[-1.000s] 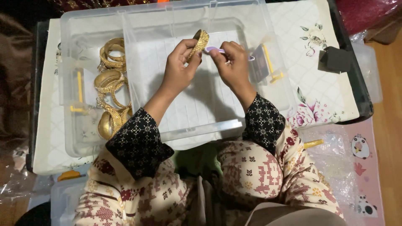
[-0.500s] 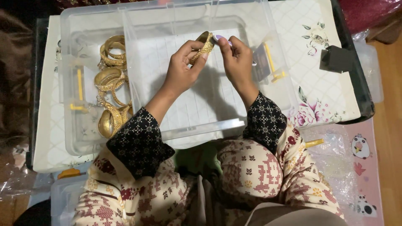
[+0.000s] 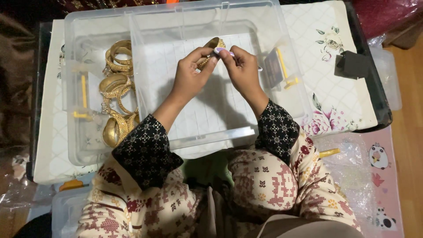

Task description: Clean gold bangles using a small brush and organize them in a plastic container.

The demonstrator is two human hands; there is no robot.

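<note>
Both of my hands hold one gold bangle (image 3: 213,44) above a clear plastic tray (image 3: 246,132). My left hand (image 3: 188,76) pinches its lower side and my right hand (image 3: 240,68) grips its upper end with the fingertips. The tray rests over a larger clear plastic box (image 3: 75,145). Several more gold bangles (image 3: 115,94) lie piled in the box's left part, beside the tray.
The box stands on a low table with a white floral cloth (image 3: 335,61). A small dark block (image 3: 351,65) lies on the cloth at the right. Yellow latches (image 3: 286,72) sit on the box sides. Crinkled clear plastic (image 3: 352,163) and a pink mat (image 3: 383,176) lie at the lower right.
My hands have stayed over the tray, turning the bangle slightly; the right fingertips have shifted along its top end. The pile of bangles has not moved.
</note>
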